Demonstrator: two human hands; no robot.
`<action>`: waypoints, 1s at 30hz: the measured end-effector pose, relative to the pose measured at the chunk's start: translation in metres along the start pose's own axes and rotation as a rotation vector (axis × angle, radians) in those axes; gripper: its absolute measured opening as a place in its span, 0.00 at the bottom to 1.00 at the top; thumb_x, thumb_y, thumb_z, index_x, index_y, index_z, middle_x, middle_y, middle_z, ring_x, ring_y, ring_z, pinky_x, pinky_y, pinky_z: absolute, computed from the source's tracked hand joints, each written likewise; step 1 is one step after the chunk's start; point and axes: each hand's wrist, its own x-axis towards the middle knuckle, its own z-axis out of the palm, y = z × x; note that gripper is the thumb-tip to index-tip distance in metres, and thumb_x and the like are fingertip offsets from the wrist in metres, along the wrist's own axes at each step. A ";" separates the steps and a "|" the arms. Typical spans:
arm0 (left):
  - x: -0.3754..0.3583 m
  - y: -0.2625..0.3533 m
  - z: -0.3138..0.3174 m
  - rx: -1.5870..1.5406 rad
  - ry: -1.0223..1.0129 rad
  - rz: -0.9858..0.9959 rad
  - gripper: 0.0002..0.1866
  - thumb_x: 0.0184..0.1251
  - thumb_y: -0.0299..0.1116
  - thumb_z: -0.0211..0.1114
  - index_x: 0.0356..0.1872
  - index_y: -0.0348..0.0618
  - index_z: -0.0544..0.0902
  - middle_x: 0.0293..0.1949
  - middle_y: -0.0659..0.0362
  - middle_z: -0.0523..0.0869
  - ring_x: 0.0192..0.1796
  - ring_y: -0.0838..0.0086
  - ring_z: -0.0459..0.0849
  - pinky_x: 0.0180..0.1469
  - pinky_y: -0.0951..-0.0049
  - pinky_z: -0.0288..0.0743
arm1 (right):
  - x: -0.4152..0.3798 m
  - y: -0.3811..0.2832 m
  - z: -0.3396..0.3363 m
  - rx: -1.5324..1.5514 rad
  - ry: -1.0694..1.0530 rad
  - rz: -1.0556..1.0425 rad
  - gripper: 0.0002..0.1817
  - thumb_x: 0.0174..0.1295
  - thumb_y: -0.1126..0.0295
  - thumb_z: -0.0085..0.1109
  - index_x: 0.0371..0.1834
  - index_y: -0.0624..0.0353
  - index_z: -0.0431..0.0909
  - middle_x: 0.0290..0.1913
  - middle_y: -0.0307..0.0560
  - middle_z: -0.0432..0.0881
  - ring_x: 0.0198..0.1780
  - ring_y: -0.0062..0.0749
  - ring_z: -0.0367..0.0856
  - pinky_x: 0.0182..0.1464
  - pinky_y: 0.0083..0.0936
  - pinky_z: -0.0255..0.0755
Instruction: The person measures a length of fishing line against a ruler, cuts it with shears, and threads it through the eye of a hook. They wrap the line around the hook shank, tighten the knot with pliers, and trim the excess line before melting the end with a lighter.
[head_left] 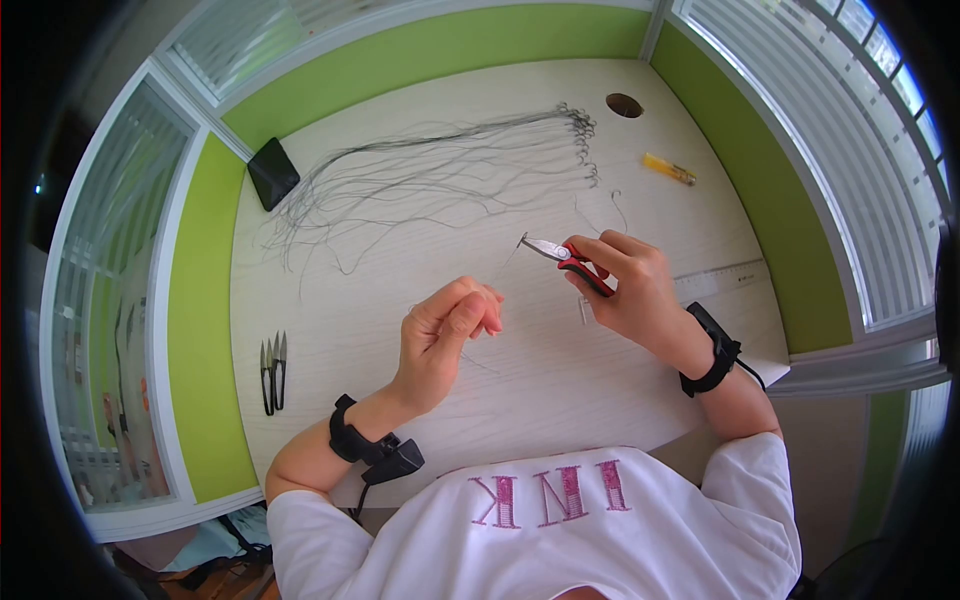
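Observation:
My right hand (632,285) grips a pair of pliers (575,262) with red and black handles. At the tip of the jaws is a small dark hook (522,241), and a thin line (512,258) runs from it down toward my left hand. Fingers curled into a pinch, my left hand (445,330) holds this fishing line, whose loose end shows below the hand. Beyond both hands, a bundle of long dark lines (400,150) lies across the table, with several hooks (582,130) gathered at its right end. One separate hook (617,195) lies nearer the pliers.
Several small black thread snips (273,370) lie at the left. A yellow lighter-like object (668,169) and a round table hole (624,105) are at the back right. A ruler (725,280) lies beyond my right wrist. A black object (272,174) leans at the green left partition (205,330).

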 end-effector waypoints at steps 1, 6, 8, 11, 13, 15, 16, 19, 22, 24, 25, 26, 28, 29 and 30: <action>0.007 0.002 -0.005 0.001 0.000 0.003 0.13 0.73 0.35 0.51 0.31 0.39 0.78 0.26 0.63 0.77 0.30 0.82 0.71 0.42 0.78 0.68 | 0.002 0.003 -0.002 -0.001 0.002 -0.002 0.16 0.42 0.76 0.68 0.37 0.54 0.81 0.22 0.42 0.76 0.21 0.36 0.74 0.23 0.29 0.66; 0.037 0.012 -0.068 0.366 0.171 -0.122 0.21 0.72 0.41 0.50 0.24 0.37 0.80 0.38 0.55 0.83 0.47 0.69 0.79 0.55 0.69 0.67 | 0.016 0.024 -0.026 -0.103 0.124 0.084 0.14 0.46 0.74 0.68 0.39 0.55 0.81 0.24 0.42 0.77 0.21 0.31 0.74 0.24 0.26 0.67; 0.044 0.020 -0.093 0.411 0.183 -0.208 0.22 0.72 0.43 0.50 0.23 0.37 0.80 0.37 0.56 0.84 0.43 0.72 0.80 0.50 0.71 0.69 | 0.017 0.036 -0.034 -0.177 0.172 0.138 0.14 0.47 0.74 0.68 0.39 0.56 0.81 0.25 0.42 0.78 0.21 0.31 0.74 0.25 0.25 0.68; 0.047 0.033 -0.135 0.551 0.315 -0.359 0.22 0.70 0.43 0.53 0.21 0.38 0.78 0.34 0.59 0.84 0.37 0.76 0.80 0.40 0.76 0.71 | 0.020 0.042 -0.040 -0.181 0.247 0.083 0.13 0.47 0.74 0.68 0.39 0.56 0.82 0.24 0.42 0.77 0.21 0.31 0.73 0.25 0.25 0.68; 0.048 0.037 -0.140 0.644 0.434 -0.423 0.20 0.69 0.42 0.56 0.20 0.39 0.78 0.30 0.60 0.83 0.33 0.77 0.79 0.35 0.78 0.70 | 0.020 0.037 -0.043 -0.164 0.189 0.088 0.13 0.47 0.74 0.68 0.39 0.57 0.82 0.24 0.42 0.77 0.21 0.30 0.73 0.25 0.24 0.68; 0.046 0.041 -0.136 1.572 0.562 -0.106 0.17 0.65 0.39 0.62 0.20 0.38 0.78 0.32 0.63 0.83 0.27 0.80 0.75 0.29 0.77 0.67 | 0.020 0.029 -0.042 -0.144 0.131 0.091 0.13 0.48 0.75 0.68 0.39 0.57 0.82 0.25 0.42 0.77 0.21 0.30 0.73 0.25 0.24 0.67; 0.045 0.038 -0.127 1.286 0.516 0.031 0.10 0.62 0.33 0.65 0.24 0.39 0.80 0.29 0.65 0.82 0.26 0.81 0.73 0.30 0.79 0.65 | 0.019 0.023 -0.038 -0.031 0.065 0.082 0.13 0.48 0.76 0.67 0.39 0.58 0.82 0.25 0.42 0.78 0.21 0.30 0.72 0.25 0.24 0.67; 0.042 0.022 -0.062 0.491 0.266 -0.069 0.06 0.62 0.30 0.65 0.36 0.38 0.81 0.32 0.66 0.80 0.29 0.85 0.71 0.32 0.84 0.63 | 0.016 0.002 -0.032 0.145 -0.060 0.058 0.14 0.48 0.77 0.66 0.40 0.59 0.82 0.25 0.43 0.78 0.22 0.30 0.73 0.24 0.23 0.66; 0.030 0.028 -0.017 0.216 0.051 -0.332 0.10 0.66 0.33 0.61 0.42 0.37 0.81 0.39 0.60 0.82 0.27 0.86 0.70 0.30 0.86 0.64 | 0.013 -0.010 -0.028 0.225 -0.148 -0.009 0.14 0.47 0.76 0.66 0.40 0.58 0.82 0.24 0.42 0.77 0.22 0.32 0.74 0.23 0.25 0.65; 0.025 0.029 -0.007 0.062 0.047 -0.413 0.11 0.67 0.34 0.60 0.43 0.37 0.81 0.39 0.58 0.83 0.25 0.86 0.70 0.27 0.86 0.62 | 0.010 -0.010 -0.024 0.224 -0.150 -0.047 0.14 0.47 0.77 0.67 0.40 0.59 0.82 0.24 0.42 0.76 0.22 0.30 0.72 0.23 0.25 0.64; 0.023 0.030 -0.005 -0.096 0.041 -0.490 0.12 0.67 0.35 0.59 0.44 0.37 0.80 0.39 0.56 0.84 0.23 0.85 0.69 0.24 0.86 0.61 | 0.008 -0.011 -0.022 0.218 -0.151 -0.083 0.14 0.47 0.77 0.67 0.40 0.60 0.82 0.24 0.42 0.76 0.22 0.28 0.70 0.24 0.24 0.63; 0.021 0.025 -0.005 -0.136 0.042 -0.495 0.12 0.67 0.34 0.60 0.45 0.37 0.80 0.37 0.53 0.84 0.21 0.85 0.68 0.21 0.86 0.59 | 0.007 -0.012 -0.021 0.220 -0.148 -0.082 0.14 0.47 0.77 0.67 0.40 0.60 0.82 0.24 0.42 0.76 0.22 0.28 0.70 0.24 0.24 0.63; 0.020 0.024 -0.006 -0.124 0.040 -0.504 0.11 0.67 0.33 0.60 0.44 0.36 0.80 0.36 0.53 0.84 0.21 0.85 0.69 0.21 0.86 0.59 | 0.007 -0.015 -0.020 0.169 -0.167 -0.114 0.14 0.47 0.78 0.67 0.39 0.59 0.82 0.23 0.41 0.76 0.22 0.29 0.71 0.23 0.25 0.63; 0.019 0.024 -0.006 -0.116 0.039 -0.512 0.11 0.67 0.33 0.60 0.43 0.36 0.80 0.35 0.53 0.84 0.21 0.85 0.69 0.22 0.86 0.59 | 0.006 -0.015 -0.019 0.170 -0.167 -0.114 0.14 0.47 0.78 0.67 0.39 0.59 0.82 0.23 0.41 0.76 0.22 0.29 0.71 0.23 0.25 0.63; 0.019 0.023 -0.007 -0.116 0.039 -0.513 0.11 0.67 0.33 0.60 0.43 0.36 0.80 0.35 0.53 0.84 0.21 0.85 0.69 0.22 0.86 0.59 | 0.005 -0.016 -0.018 0.145 -0.152 -0.117 0.13 0.45 0.76 0.67 0.37 0.56 0.81 0.23 0.40 0.75 0.22 0.31 0.72 0.23 0.26 0.64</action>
